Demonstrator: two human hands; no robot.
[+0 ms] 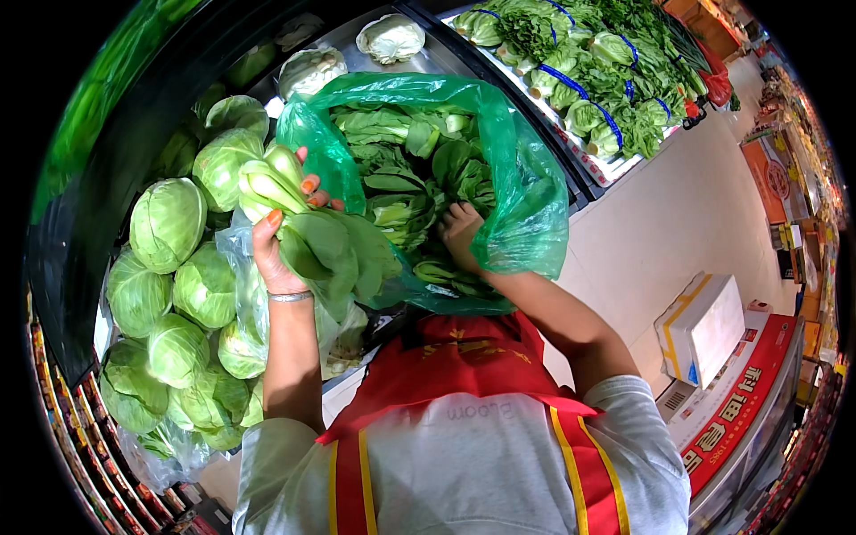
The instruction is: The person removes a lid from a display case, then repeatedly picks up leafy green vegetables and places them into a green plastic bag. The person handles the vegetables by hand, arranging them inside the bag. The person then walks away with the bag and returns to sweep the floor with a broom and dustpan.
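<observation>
My left hand [269,253] is raised and grips a bunch of bok choy [328,244], its pale stalks pointing up and left and its dark leaves hanging to the right. In front of me a green plastic bag [531,204] gapes wide, with more leafy bok choy [398,217] inside. My right hand [461,231] reaches over the bag's near right rim, down among the greens. Its fingertips are hidden in the leaves, so whether it holds any is unclear. The held bunch hangs over the bag's left edge.
Round green cabbages [167,226] are heaped on the left, some by clear plastic. Two pale cabbages [391,38] sit on a metal shelf behind the bag. Lettuce bunches tied with blue bands [568,87] fill a display at upper right. A white foam box [705,334] stands right.
</observation>
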